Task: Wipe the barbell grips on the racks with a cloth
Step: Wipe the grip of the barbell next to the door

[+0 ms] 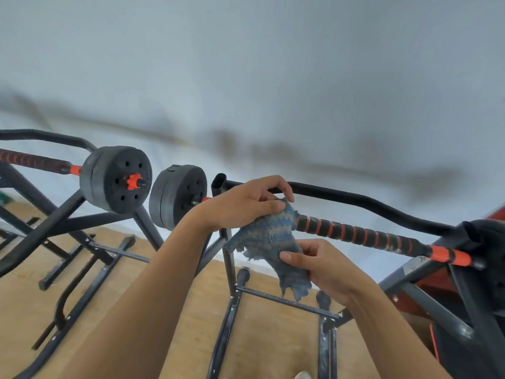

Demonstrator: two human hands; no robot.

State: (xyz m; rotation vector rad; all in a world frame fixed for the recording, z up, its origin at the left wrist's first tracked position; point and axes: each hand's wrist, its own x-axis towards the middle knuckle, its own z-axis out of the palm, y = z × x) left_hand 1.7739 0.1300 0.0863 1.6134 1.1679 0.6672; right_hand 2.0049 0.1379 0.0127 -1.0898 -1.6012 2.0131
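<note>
Where black tubular steel racks (363, 199) are set on a tan wooden floor (27, 305) by a pale grey wall (273, 64), a frayed blue-grey knitted cloth (269, 237) is draped over the black-and-orange wrapped barbell grip (355, 235). Its top is pinched by the left hand (240, 205), its hanging end by the right hand (325, 269).

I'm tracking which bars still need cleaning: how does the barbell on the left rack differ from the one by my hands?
The left barbell has nothing touching it; the near barbell has a blue cloth draped over its grip, held on top by the left hand and pinched below by the right hand. The left barbell's grip is cut off by the frame; the near barbell's is mostly visible. Both have black grips with red bands.
</note>
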